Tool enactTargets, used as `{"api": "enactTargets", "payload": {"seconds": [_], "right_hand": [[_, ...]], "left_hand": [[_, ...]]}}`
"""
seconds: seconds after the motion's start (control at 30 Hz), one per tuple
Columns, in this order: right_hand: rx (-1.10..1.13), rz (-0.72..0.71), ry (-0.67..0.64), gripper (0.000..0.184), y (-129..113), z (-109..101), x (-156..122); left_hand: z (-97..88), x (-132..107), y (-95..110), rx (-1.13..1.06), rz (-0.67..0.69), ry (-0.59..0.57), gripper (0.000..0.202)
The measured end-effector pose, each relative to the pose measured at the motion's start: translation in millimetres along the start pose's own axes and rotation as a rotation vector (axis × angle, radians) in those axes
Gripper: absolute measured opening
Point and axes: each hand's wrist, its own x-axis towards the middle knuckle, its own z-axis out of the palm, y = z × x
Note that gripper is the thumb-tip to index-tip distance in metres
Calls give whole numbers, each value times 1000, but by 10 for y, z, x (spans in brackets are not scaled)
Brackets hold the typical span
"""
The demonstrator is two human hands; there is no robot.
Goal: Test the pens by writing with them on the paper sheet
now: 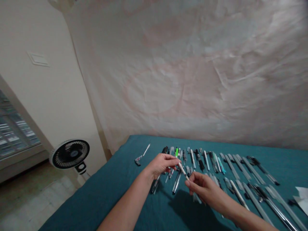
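A slim white pen [183, 170] is held slanting in the air between my two hands, above the cloth. My left hand [166, 163] pinches its upper left end with thumb and fingertips. At the lower right end, the thumb and fingers of my right hand [200, 186] close on it. Behind and beneath the hands lie several pens in rows, among them a green one [176, 152], a clear pen with a dark tip [177, 182] and a turquoise one [221, 166]. My hands and wrists partly cover some of the pens.
A teal cloth [115, 189] covers the table. More pens, such as a long clear one [276, 205], lie at the right, near white paper [302, 197]. A small black-and-clear item [138, 161] lies at the left. Beside the table stands a fan [70, 154]; a pale sheet [192, 80] hangs behind.
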Motion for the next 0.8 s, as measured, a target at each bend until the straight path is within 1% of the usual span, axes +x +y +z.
{"api": "enactTargets", "payload": {"seconds": [0.07, 0.13, 0.23, 0.3, 0.37, 0.43, 0.53, 0.63, 0.7, 0.8], "right_hand": [[-22, -15, -10, 35, 6, -14, 0], [-42, -28, -29, 35, 26, -25, -1], [-54, -52, -52, 32, 60, -27, -6], [-52, -58, -65, 31, 75, -21, -11], [-58, -60, -73, 30, 80, -13, -17], [-69, -58, -81, 30, 79, -8, -23], [-69, -49, -92, 29, 75, -4, -30], [-73, -43, -85, 28, 73, -3, -29], [-83, -43, -76, 28, 72, -1, -26], [-88, -42, -72, 27, 67, 3, -21]], "left_hand": [[-49, -7, 49, -32, 40, 46, 37], [-164, -15, 111, -50, 108, 133, 38], [-456, -21, 193, -41, 185, 280, 40], [-674, -21, 202, -12, 223, 376, 40], [-848, -10, 146, 48, 212, 422, 41], [-946, 15, 22, 136, 137, 400, 40], [-967, 82, -236, 287, -30, 322, 31], [-920, 158, -458, 411, -134, 296, 22], [-890, 195, -543, 473, -169, 294, 17], [-864, 218, -575, 536, -191, 301, 13]]}}
